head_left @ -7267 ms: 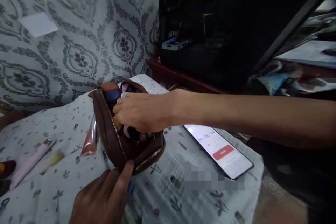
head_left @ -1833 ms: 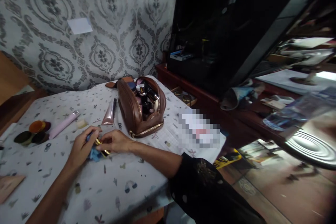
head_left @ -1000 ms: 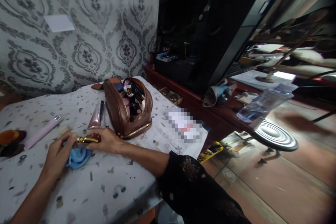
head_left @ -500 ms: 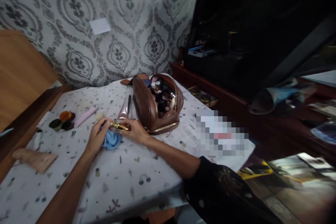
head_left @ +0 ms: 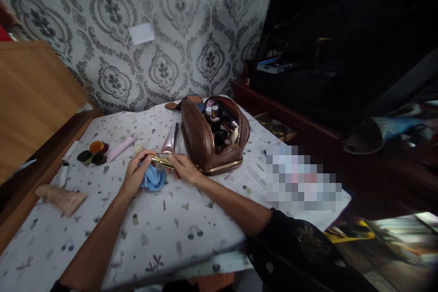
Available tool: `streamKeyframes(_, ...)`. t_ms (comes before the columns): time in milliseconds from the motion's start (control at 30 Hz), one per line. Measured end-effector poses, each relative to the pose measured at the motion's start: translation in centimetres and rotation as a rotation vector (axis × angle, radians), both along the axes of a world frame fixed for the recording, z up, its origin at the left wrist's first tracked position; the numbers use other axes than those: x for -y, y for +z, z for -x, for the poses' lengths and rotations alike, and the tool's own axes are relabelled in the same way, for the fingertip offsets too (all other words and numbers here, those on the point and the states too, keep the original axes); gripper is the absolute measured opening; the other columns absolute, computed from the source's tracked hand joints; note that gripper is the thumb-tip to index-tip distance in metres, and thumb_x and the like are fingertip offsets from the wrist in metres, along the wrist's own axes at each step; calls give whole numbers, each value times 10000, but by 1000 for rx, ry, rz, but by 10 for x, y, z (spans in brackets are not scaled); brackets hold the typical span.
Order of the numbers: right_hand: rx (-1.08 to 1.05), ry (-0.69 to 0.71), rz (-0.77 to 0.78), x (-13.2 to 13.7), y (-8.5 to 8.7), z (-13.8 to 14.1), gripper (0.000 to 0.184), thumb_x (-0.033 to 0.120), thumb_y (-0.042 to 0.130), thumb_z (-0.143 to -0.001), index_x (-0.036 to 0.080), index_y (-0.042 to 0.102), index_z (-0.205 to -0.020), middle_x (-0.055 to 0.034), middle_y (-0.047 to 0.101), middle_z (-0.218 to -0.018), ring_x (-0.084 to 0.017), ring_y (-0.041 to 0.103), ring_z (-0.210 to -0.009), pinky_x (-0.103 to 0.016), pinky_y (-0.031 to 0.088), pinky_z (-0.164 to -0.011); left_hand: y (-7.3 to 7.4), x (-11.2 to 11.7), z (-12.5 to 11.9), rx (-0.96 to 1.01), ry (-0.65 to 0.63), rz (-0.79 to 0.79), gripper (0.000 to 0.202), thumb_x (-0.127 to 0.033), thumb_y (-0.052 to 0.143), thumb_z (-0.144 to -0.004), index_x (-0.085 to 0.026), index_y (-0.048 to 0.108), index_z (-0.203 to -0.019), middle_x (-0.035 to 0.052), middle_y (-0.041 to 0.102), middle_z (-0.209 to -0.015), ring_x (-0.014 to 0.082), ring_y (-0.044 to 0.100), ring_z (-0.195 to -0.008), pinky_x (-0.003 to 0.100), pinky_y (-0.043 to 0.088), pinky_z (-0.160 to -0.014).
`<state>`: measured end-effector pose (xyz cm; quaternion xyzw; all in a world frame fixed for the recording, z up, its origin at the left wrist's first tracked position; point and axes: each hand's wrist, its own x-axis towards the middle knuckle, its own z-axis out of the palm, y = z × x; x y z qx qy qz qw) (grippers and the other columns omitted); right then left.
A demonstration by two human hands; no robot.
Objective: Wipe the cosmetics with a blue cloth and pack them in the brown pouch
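Note:
Between my two hands is a slim, shiny gold cosmetic tube; its exact kind is hard to make out. My right hand grips its right end with closed fingers. At its left end, my left hand is closed, with a crumpled light blue cloth hanging from under the fingers. Just beyond the hands lies a rose-coloured squeeze tube with a dark cap. A brown makeup bag stands unzipped to the right, filled with bottles and other cosmetics.
Left on the patterned tablecloth are small round jars, a pale pink tube, a white-capped small tube and a beige squeeze tube. A blurred-out item lies right. Wallpapered wall rises behind.
The whole view has shifted, so everything sits farther right in the picture. Both hands still hold the gold tube and cloth, with only slight finger movement.

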<state>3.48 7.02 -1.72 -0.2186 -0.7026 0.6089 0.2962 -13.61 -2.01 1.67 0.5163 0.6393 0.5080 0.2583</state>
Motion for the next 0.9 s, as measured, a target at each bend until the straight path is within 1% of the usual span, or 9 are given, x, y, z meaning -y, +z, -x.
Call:
streamKeyframes(67,-4,10,28,0,1,0,461,555,389,-1016,154,616,-1036,22,605,-662,-84,470,-443,-211,381,-463,-1,0,-1,9,2,1,437,-572,617,-857,-188,668,-1058,-10,630,-756,121,491,-568,225,396,-527)
streamKeyframes(133,-28,24,77,0,0,2,405,544,557,-939,170,575,-1094,37,598,-684,-91,488,-477,-207,398,-465,-1,0,-1,16,7,-7,425,-567,611,-863,-190,668,-1050,-12,627,-759,121,496,-572,223,399,-528)
streamKeyframes(200,-47,27,112,0,-2,4,457,467,743,-804,190,533,-1101,51,590,-722,-92,497,-515,-201,412,-472,-1,0,-2,21,13,-16,409,-558,606,-868,-190,666,-1035,-15,616,-760,118,492,-576,219,396,-528)
streamKeyframes(267,-48,18,115,0,-6,6,465,399,798,-737,203,507,-1041,59,572,-735,-90,492,-528,-199,416,-478,-1,0,-2,25,18,-19,400,-552,609,-866,-188,663,-1024,-22,602,-745,111,475,-560,215,383,-515)
streamKeyframes(433,-85,46,75,-2,-10,7,320,418,711,-818,195,516,-940,52,549,-715,-104,526,-582,-220,428,-570,0,1,-1,33,24,-19,404,-562,624,-851,-186,669,-992,-31,588,-702,108,444,-536,218,371,-500)
streamKeyframes(567,-97,-14,-105,-1,-3,4,323,474,686,-850,163,599,-853,32,527,-742,-113,495,-696,-233,389,-663,3,1,-2,31,59,-45,389,-552,646,-839,-176,676,-939,-11,603,-751,120,484,-610,219,402,-549)
streamKeyframes(667,-104,-15,-207,2,3,3,348,463,646,-888,148,604,-747,30,489,-712,-109,452,-705,-230,347,-654,6,3,-9,60,107,-93,401,-566,643,-840,-181,665,-949,-15,578,-774,116,489,-633,206,401,-556)
streamKeyframes(767,-104,93,-165,8,7,2,432,482,627,-897,160,509,-636,59,380,-611,-84,362,-619,-225,277,-578,13,5,-23,226,168,-150,448,-602,704,-766,-182,655,-914,-8,596,-806,120,536,-652,201,431,-564)
streamKeyframes(900,-105,174,-37,15,9,2,550,624,667,-823,166,463,-596,74,317,-583,-63,302,-565,-223,216,-512,25,8,-44,431,229,-60,550,-611,833,-574,-186,649,-870,-12,638,-797,123,578,-626,201,469,-548)
